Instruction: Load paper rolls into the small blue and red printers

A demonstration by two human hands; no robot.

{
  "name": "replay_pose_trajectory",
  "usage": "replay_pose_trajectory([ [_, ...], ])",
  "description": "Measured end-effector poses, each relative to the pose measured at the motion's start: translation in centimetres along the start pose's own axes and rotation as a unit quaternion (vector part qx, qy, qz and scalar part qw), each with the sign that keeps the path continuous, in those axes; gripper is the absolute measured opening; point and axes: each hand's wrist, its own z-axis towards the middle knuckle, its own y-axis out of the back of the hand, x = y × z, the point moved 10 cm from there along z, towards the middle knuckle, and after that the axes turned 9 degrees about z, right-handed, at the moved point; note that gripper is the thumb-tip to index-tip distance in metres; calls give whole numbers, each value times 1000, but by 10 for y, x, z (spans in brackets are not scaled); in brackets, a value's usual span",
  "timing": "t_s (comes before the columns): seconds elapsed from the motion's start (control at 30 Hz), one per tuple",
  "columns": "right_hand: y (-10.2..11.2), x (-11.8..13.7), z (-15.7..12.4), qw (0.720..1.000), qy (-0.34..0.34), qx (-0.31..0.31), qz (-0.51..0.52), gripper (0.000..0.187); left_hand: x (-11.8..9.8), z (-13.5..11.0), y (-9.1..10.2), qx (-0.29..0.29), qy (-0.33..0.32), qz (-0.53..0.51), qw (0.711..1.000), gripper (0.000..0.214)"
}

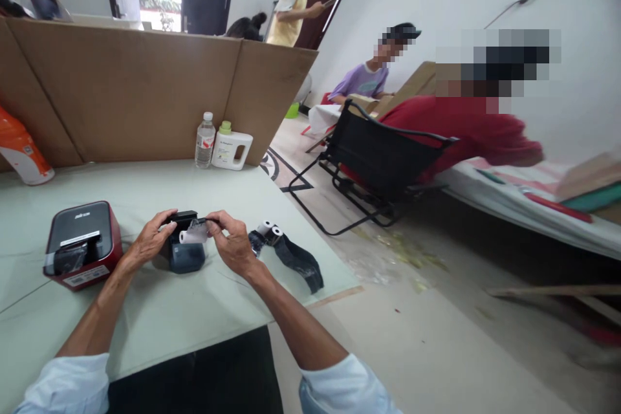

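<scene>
My left hand [149, 240] grips the left side of a small black printer [184, 255] on the pale green table [160, 310]. A white paper roll [193, 236] lies in the printer's open top. My right hand [233, 242] pinches the raised lid or the roll's edge at the printer's top right. Just right of that hand lie two white paper rolls [270, 230] on a dark plastic wrapper [297, 262].
A red and black label printer [82, 242] stands at the left. A clear bottle [204, 140] and a white jug [231, 149] stand by the cardboard screen [130, 90]. An orange bottle [22, 149] lies far left. A black folding chair [378, 165] and several people are to the right.
</scene>
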Motion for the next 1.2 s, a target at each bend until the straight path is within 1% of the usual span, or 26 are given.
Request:
replay_pose_trajectory([
  [0.1, 41, -2, 8, 999, -37, -26, 15, 18, -1, 3, 2, 1, -3, 12, 1000, 61],
  [0.2, 83, -12, 13, 996, -69, -49, -11, 17, -1, 7, 4, 1, -2, 23, 1000, 63],
  [0.27, 102, -25, 11, 993, -98, -55, -38, 16, -2, 9, 4, 4, 3, 28, 1000, 65],
  [0.3, 107, -34, 9, 991, -114, -53, -47, 16, -2, 10, 4, 5, 8, 31, 999, 66],
  [0.33, 108, -42, 7, 989, -129, -49, -52, 16, -2, 10, 4, 6, 13, 34, 999, 67],
  [0.4, 103, -59, 3, 985, -160, -38, -50, 14, -4, 10, 5, 7, 20, 41, 999, 69],
  [0.5, 83, -84, 3, 976, -214, -22, -36, 11, -8, 10, 7, 9, 22, 47, 999, 70],
  [0.57, 72, -94, 7, 971, -237, -16, -31, 11, -10, 10, 7, 11, 22, 53, 998, 70],
  [0.6, 69, -96, 10, 970, -240, -16, -32, 10, -11, 10, 8, 12, 22, 56, 998, 70],
  [0.67, 75, -94, 14, 970, -240, -26, -40, 12, -10, 10, 8, 10, 22, 59, 998, 70],
  [0.77, 98, -75, 8, 970, -225, -41, -87, 17, -8, 10, 8, 7, 24, 51, 998, 71],
  [0.83, 109, -55, -4, 963, -203, -6, -178, 18, -7, 10, 7, 7, 24, 47, 999, 72],
  [0.87, 111, -47, -13, 952, -201, 23, -230, 21, -6, 10, 6, 8, 24, 47, 999, 72],
  [0.93, 113, -41, -37, 917, -239, 71, -310, 23, -5, 11, 6, 8, 25, 46, 999, 72],
  [1.0, 112, -43, -61, 882, -285, 98, -361, 24, -4, 11, 5, 8, 25, 46, 999, 72],
  [1.03, 110, -45, -70, 870, -301, 103, -377, 24, -4, 11, 5, 8, 25, 47, 999, 71],
  [1.1, 105, -50, -84, 859, -313, 100, -392, 22, -4, 12, 6, 7, 25, 50, 998, 69],
  [1.17, 98, -54, -90, 867, -301, 90, -386, 21, -4, 12, 6, 5, 26, 52, 998, 68],
  [1.2, 95, -57, -92, 874, -293, 85, -378, 24, -5, 12, 7, 4, 27, 52, 998, 68],
])
